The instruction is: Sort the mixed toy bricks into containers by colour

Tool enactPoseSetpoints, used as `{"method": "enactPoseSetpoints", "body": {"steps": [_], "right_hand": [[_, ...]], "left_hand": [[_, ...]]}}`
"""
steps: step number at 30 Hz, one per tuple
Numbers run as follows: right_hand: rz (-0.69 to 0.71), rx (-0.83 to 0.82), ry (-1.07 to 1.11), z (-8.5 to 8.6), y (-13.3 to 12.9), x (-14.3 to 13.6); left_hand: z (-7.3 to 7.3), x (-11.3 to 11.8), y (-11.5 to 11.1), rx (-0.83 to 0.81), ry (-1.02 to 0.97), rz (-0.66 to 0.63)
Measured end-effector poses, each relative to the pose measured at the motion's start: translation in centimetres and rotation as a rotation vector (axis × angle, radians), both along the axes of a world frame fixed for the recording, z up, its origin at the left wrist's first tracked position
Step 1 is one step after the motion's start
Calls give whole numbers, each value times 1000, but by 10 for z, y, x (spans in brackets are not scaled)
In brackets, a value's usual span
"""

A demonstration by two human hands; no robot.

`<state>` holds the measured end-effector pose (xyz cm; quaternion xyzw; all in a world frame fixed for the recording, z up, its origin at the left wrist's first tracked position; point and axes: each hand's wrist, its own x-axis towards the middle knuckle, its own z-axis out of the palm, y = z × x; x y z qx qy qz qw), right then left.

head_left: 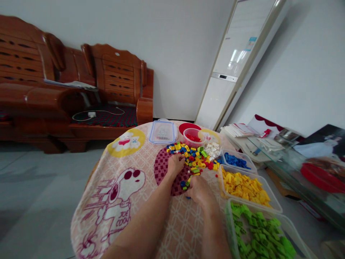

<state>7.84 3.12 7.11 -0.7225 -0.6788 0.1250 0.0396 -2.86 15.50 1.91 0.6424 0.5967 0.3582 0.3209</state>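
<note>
Mixed toy bricks (198, 158) in yellow, blue, red and green lie in a loose pile on the round table's patterned cloth (151, 212). My left hand (176, 163) touches the pile's left edge, its fingers bent; what they hold, if anything, is hidden. Nearer to me, my right hand (198, 189) is beside a few green, yellow and blue pieces (185, 184), fingers pointing down and curled. A small blue bit shows under it, and I cannot make out whether it is gripped.
Clear boxes of blue bricks (235, 160), yellow bricks (245, 189) and green bricks (261, 230) line the right side. Behind the pile are a bowl of red bricks (193, 137), white bricks (212, 150) and a clear lid (162, 132). A glass table (291, 169) stands right.
</note>
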Motion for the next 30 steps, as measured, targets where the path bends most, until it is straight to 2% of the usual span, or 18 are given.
{"method": "enactPoseSetpoints", "body": {"steps": [4,10,13,19,23,30], "right_hand": [[-111,191,31,-9,13,8],[-165,448,391,-29,29,26],[-202,455,583,-36,31,31],[-358,322,833,-41,32,30],[-425,331,827,-38,32,32],[-485,392,599,-35,29,41]], "left_hand": [[1,1,0,-15,-8,6],[5,0,-3,-20,0,7],[7,-1,-4,-17,3,-3],[4,-1,-3,-8,6,4],[3,-1,-2,-11,6,4],[1,0,0,-17,-9,5]]}}
